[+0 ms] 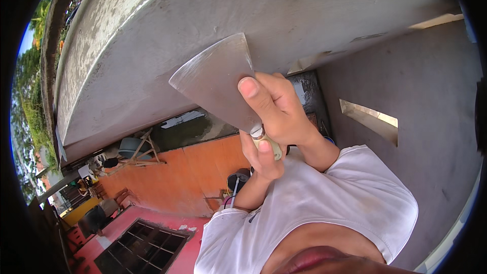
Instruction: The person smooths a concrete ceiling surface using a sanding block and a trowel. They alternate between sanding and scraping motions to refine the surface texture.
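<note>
A wide, flared putty knife (218, 78) with a scuffed metal blade is held up at a tilt, close in front of a smooth grey plastered surface (162, 35). Around its pale handle (274, 149) close the fingers of my left hand (265, 161), the thumb lying along the handle near the metal collar. My right hand (281, 109) grips the blade by its right side, thumb pressed on the near face and fingers partly hidden behind. Whether the blade's edge touches the plaster, I cannot tell.
At right a grey wall (426, 81) has a slot-shaped opening (370, 119). Below lies an orange floor (187, 172), with a grey basin (137, 147) beside a wooden frame (144, 155) and a dark bucket (238, 177). A barred window (142, 248) sits in a pink wall (193, 243).
</note>
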The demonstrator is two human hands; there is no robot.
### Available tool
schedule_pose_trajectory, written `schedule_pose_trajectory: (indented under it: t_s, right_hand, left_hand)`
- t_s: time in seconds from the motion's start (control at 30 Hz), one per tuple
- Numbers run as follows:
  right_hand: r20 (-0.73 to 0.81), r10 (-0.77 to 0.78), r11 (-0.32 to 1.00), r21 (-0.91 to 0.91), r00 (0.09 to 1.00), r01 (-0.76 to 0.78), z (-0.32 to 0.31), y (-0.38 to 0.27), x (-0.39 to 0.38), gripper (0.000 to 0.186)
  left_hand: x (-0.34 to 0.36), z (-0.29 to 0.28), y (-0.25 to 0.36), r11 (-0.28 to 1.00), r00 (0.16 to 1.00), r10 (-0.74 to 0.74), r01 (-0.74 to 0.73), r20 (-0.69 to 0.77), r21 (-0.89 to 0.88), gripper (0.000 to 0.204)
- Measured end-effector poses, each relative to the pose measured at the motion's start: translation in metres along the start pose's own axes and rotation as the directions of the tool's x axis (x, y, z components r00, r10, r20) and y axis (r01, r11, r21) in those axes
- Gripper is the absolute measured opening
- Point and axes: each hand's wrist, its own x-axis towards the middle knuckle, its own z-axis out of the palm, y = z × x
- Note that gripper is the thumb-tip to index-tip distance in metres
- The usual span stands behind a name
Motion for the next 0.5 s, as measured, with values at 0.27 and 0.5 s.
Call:
schedule_pose_trajectory:
  t_s: [0.27,0.5]
  right_hand:
    - [0.006,0.043,0.998,0.052,0.999,-0.044,-0.003,-0.003,-0.001,0.048]
    - [0.015,-0.002,0.994,0.109,1.000,0.000,-0.001,-0.005,0.006,0.045]
  left_hand:
    - [-0.008,-0.009,-0.003,0.998,0.999,-0.039,0.038,0.026,0.054,0.072]
    - [0.001,-0.004,0.005,0.996,0.999,-0.037,0.035,0.021,0.083,0.076]
